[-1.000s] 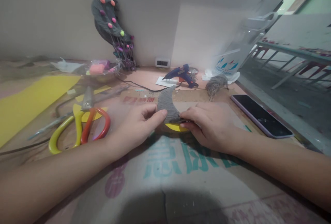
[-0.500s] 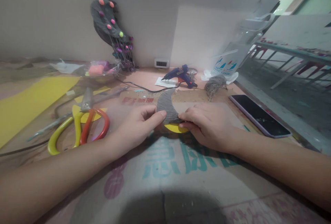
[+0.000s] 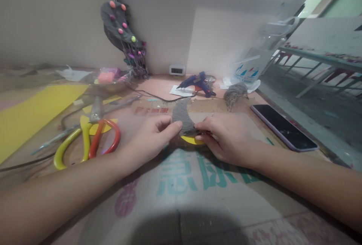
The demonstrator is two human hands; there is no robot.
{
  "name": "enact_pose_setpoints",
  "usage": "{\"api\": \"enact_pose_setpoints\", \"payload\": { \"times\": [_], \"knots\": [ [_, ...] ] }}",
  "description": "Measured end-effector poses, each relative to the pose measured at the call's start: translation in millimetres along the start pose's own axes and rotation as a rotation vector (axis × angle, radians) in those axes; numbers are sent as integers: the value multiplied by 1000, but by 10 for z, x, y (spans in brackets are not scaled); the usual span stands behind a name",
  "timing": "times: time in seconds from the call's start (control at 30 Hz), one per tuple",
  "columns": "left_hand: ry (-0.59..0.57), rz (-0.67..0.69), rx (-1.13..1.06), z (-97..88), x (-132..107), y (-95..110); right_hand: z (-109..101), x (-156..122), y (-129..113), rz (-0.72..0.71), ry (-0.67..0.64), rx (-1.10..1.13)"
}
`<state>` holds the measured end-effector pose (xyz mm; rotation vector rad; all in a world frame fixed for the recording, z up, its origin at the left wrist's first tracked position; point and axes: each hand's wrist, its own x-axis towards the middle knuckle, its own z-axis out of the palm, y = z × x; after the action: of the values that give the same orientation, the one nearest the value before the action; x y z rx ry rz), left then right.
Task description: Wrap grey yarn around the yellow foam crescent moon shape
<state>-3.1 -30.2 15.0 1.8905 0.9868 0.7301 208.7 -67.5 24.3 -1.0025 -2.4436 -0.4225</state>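
A crescent (image 3: 182,115) wrapped in grey yarn, with bare yellow card showing at its near end, is held between my two hands above the cardboard. My left hand (image 3: 154,133) pinches its left edge, thumb on top. On the other side, my right hand (image 3: 223,135) has thumb and forefinger closed at the lower end, where the grey wrapping meets the yellow card. Strands of yarn seem to bunch at the right fingertips, but they are too fine to make out. A loose bundle of grey yarn (image 3: 236,93) lies beyond my right hand.
Scissors (image 3: 97,135) with yellow and red handles lie left. A blue glue gun (image 3: 198,83) rests at the back near a small digital clock (image 3: 177,70). A phone (image 3: 284,127) is on the right. Yellow card (image 3: 36,113) lies far left; a pompom-decorated grey crescent (image 3: 118,26) leans on the wall.
The right fingers have shifted slightly at the crescent's lower end, and a little less yellow card shows. My left hand keeps its grip. The whole view has moved very slightly.
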Motion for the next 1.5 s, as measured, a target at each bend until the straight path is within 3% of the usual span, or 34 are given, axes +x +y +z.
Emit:
{"api": "enact_pose_setpoints", "payload": {
  "times": [0.63,1.07,1.5],
  "knots": [
    [-56,-27,-95,2,34,-23,-21,33,-15,-66,11,-39],
    [-39,-40,-78,6,19,-41,14,-32,44,-4,22,20],
    [-30,-27,-63,17,35,-26,0,3,9,-69,51,-22]
  ]
}}
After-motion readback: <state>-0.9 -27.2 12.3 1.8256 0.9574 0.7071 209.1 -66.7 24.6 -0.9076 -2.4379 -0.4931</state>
